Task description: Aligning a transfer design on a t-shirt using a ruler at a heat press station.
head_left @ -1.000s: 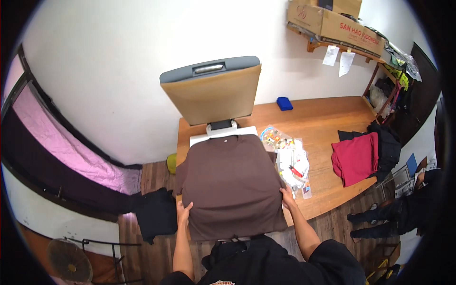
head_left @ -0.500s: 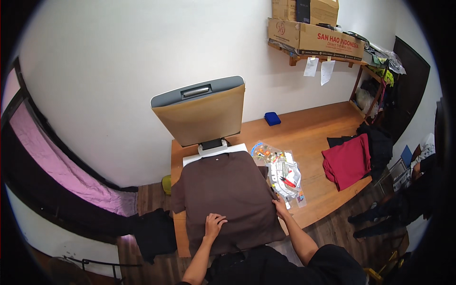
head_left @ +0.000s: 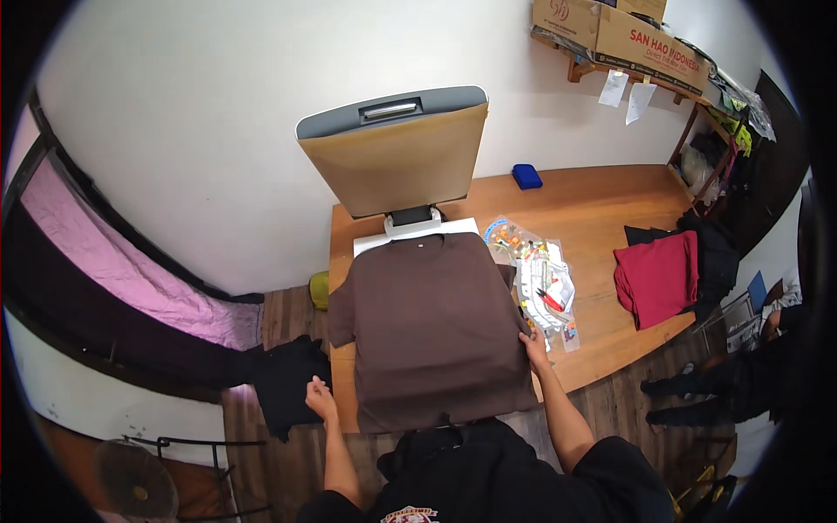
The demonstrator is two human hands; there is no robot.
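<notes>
A brown T-shirt (head_left: 432, 322) lies spread over the white lower platen (head_left: 370, 242) of an open heat press, whose raised upper platen (head_left: 392, 161) has a tan cover. My right hand (head_left: 534, 347) pinches the shirt's right edge. My left hand (head_left: 320, 394) is off the shirt's lower left, fingers curled with nothing visible in them, above black cloth (head_left: 283, 388) beside the table. Right of the shirt, printed clear sheets (head_left: 536, 261) lie with a red-handled tool (head_left: 549, 301).
A wooden table (head_left: 593, 196) holds a blue pad (head_left: 527, 176) and folded red (head_left: 656, 279) and black garments (head_left: 717, 279). Boxes (head_left: 649, 48) sit on a wall shelf. A person in dark clothing (head_left: 741, 366) is at the right; a fan (head_left: 135, 484) is lower left.
My left hand gripped the shirt's left edge, moved onto its lower middle, and is now off it to the left. My right hand stays at the right edge, slightly higher.
</notes>
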